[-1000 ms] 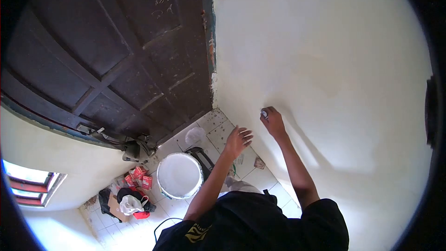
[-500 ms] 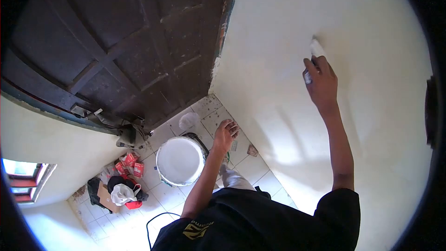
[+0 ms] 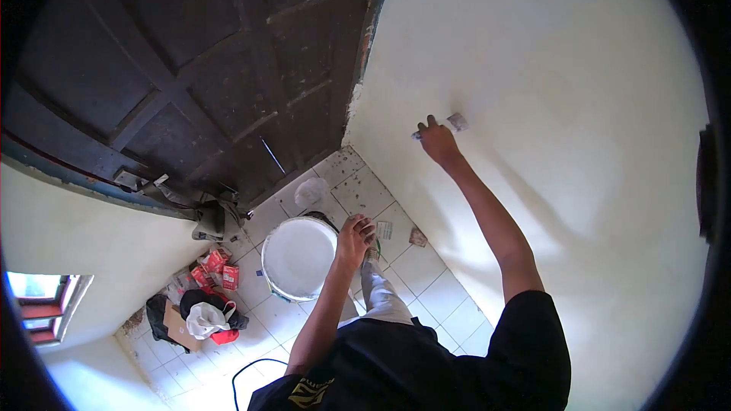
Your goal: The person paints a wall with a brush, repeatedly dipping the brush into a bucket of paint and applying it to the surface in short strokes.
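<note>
My right hand [image 3: 439, 143] is wrapped around the handle of a paintbrush [image 3: 457, 122], with its pale, smeared head against or close to the cream wall [image 3: 579, 144]. The handle's end sticks out on the left of the fist. Lower down, my left hand [image 3: 355, 240] hangs beside a large round bucket [image 3: 264, 266] of white paint. Its fingers are loosely bent, with whitish marks on them, and nothing shows in them. From this view the hand is just right of the bucket's rim, above the floor.
A dark panelled door [image 3: 221, 53] stands at upper left. Behind the bucket lies a clear plastic bag [image 3: 311, 192] on the tiled floor [image 3: 422, 270]. Red packets [image 3: 230, 277], a cardboard piece [image 3: 180, 329] and a white cloth bag [image 3: 204, 321] lie at lower left. A dark cable [image 3: 242, 374] crosses the floor.
My right hand has swept down and left across the wall with the paintbrush, whose head now points right. My left hand has shifted slightly down and left.
</note>
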Action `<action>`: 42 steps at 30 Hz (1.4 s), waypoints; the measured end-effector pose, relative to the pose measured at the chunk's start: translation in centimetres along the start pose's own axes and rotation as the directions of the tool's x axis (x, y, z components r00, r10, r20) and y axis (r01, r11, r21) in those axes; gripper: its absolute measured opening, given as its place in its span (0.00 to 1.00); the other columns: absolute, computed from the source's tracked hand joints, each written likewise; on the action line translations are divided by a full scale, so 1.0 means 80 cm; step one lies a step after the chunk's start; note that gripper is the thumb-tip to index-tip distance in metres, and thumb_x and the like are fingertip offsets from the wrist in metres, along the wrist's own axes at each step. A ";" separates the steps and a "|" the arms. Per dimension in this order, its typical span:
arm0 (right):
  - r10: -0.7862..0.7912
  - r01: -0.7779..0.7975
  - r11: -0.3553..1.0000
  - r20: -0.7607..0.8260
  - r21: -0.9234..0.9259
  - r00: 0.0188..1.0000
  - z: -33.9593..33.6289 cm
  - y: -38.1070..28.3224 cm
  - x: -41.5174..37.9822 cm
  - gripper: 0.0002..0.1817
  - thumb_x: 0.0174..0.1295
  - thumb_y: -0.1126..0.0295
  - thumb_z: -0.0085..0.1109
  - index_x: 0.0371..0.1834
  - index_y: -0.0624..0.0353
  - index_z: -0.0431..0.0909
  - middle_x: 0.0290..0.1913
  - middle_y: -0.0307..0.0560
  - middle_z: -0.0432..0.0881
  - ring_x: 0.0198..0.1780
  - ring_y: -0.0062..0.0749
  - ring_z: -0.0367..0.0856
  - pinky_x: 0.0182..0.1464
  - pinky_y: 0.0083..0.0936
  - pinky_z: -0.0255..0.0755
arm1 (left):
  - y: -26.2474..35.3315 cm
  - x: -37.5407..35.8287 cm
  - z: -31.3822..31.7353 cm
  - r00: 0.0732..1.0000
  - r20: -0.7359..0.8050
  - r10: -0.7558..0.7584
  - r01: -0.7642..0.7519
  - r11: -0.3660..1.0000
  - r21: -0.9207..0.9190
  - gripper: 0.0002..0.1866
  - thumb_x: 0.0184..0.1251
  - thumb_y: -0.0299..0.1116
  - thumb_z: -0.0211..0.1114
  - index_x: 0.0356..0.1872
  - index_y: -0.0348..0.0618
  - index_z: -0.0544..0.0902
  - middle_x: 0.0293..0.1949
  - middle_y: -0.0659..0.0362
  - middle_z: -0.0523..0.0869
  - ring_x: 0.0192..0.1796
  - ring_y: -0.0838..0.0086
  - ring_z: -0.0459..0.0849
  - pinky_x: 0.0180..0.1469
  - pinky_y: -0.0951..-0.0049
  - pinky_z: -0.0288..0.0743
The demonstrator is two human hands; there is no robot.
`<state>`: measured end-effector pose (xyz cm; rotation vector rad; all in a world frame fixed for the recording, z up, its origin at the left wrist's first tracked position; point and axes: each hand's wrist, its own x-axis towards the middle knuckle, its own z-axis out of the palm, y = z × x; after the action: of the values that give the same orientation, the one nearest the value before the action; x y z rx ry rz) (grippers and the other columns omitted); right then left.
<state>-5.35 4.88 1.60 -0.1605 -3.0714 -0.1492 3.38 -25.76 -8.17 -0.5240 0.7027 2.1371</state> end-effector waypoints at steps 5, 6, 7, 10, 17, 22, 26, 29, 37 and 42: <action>0.061 -0.056 0.997 -0.098 0.060 0.993 -0.052 0.054 0.008 0.06 0.51 0.67 0.58 0.32 0.54 0.77 0.32 0.52 0.78 0.38 0.50 0.78 0.41 0.44 0.74 | 0.005 -0.013 -0.005 1.000 0.008 -0.018 0.018 1.000 -0.008 0.07 0.62 0.39 0.59 0.38 0.52 0.74 0.38 0.62 0.80 0.44 0.70 0.77 0.49 0.64 0.67; 0.035 -0.036 0.999 -0.129 -0.004 0.991 -0.055 0.070 0.007 0.06 0.52 0.66 0.58 0.32 0.53 0.77 0.32 0.52 0.78 0.38 0.49 0.79 0.41 0.43 0.74 | 0.006 -0.014 -0.003 1.000 0.008 -0.022 0.022 1.000 -0.002 0.07 0.62 0.39 0.59 0.38 0.52 0.74 0.38 0.62 0.80 0.43 0.70 0.77 0.49 0.64 0.67; 0.062 -0.064 0.998 -0.061 -0.020 0.996 -0.075 0.078 0.008 0.07 0.54 0.66 0.57 0.35 0.53 0.77 0.34 0.53 0.79 0.40 0.48 0.79 0.42 0.43 0.74 | 0.007 -0.016 0.002 1.000 0.002 -0.023 0.023 1.000 -0.011 0.07 0.62 0.39 0.59 0.38 0.52 0.74 0.38 0.62 0.80 0.43 0.70 0.77 0.49 0.64 0.67; 0.058 -0.064 0.991 -0.049 -0.122 0.997 -0.162 0.077 0.003 0.09 0.57 0.65 0.54 0.39 0.54 0.77 0.34 0.53 0.79 0.40 0.48 0.80 0.43 0.44 0.74 | 0.010 -0.022 0.020 1.000 0.025 0.004 -0.004 1.000 -0.011 0.08 0.62 0.39 0.59 0.38 0.50 0.75 0.37 0.63 0.80 0.43 0.70 0.76 0.48 0.66 0.67; -0.166 0.016 0.902 -0.314 -0.430 0.935 -0.278 0.010 -0.020 0.07 0.57 0.70 0.54 0.37 0.59 0.73 0.33 0.51 0.76 0.34 0.40 0.81 0.30 0.33 0.78 | 0.005 -0.002 0.031 0.995 0.101 -0.024 0.025 1.000 -0.005 0.06 0.64 0.39 0.57 0.38 0.52 0.74 0.37 0.63 0.79 0.43 0.71 0.77 0.49 0.65 0.67; -0.234 0.107 0.901 -0.265 -0.421 0.935 -0.093 0.030 0.006 0.05 0.51 0.72 0.55 0.30 0.60 0.74 0.30 0.51 0.74 0.25 0.38 0.77 0.27 0.32 0.78 | 0.003 -0.006 0.025 0.999 0.031 -0.016 0.018 0.999 -0.036 0.06 0.64 0.40 0.57 0.37 0.52 0.75 0.35 0.64 0.80 0.41 0.72 0.77 0.47 0.66 0.67; -0.321 0.261 0.781 -0.007 -0.567 0.947 0.006 0.017 0.016 0.02 0.49 0.75 0.54 0.23 0.58 0.76 0.25 0.52 0.75 0.30 0.43 0.79 0.32 0.37 0.76 | 0.007 -0.012 0.003 0.999 0.015 -0.028 0.029 0.999 -0.046 0.06 0.62 0.39 0.59 0.37 0.53 0.75 0.34 0.64 0.80 0.41 0.71 0.77 0.46 0.66 0.68; -0.191 0.190 0.980 0.001 -0.064 0.982 0.014 -0.001 0.015 0.06 0.51 0.74 0.54 0.31 0.61 0.78 0.32 0.56 0.78 0.33 0.47 0.81 0.38 0.46 0.77 | 0.013 -0.017 -0.002 0.999 0.010 -0.031 0.031 0.998 -0.047 0.06 0.62 0.39 0.59 0.37 0.53 0.75 0.34 0.64 0.80 0.41 0.72 0.77 0.46 0.66 0.68; 0.066 -0.078 0.985 -0.080 -0.156 0.995 -0.187 0.075 -0.016 0.11 0.58 0.69 0.52 0.43 0.56 0.76 0.39 0.53 0.78 0.41 0.48 0.79 0.48 0.45 0.72 | 0.020 -0.012 0.045 0.987 0.154 -0.039 0.049 0.997 -0.061 0.05 0.64 0.37 0.58 0.36 0.52 0.75 0.35 0.65 0.79 0.41 0.73 0.76 0.47 0.67 0.68; -0.133 -0.027 0.914 -0.362 -0.405 0.923 -0.309 0.029 -0.030 0.06 0.56 0.70 0.54 0.36 0.58 0.74 0.32 0.51 0.76 0.38 0.39 0.81 0.33 0.33 0.78 | 0.014 -0.009 0.084 0.982 0.178 -0.063 0.076 0.995 -0.063 0.05 0.63 0.37 0.58 0.36 0.51 0.75 0.34 0.65 0.79 0.41 0.73 0.76 0.47 0.67 0.68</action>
<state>-1.33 4.44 26.23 -0.0532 -2.6144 -0.7289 2.09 -22.48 -2.31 -0.3850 0.5059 2.1175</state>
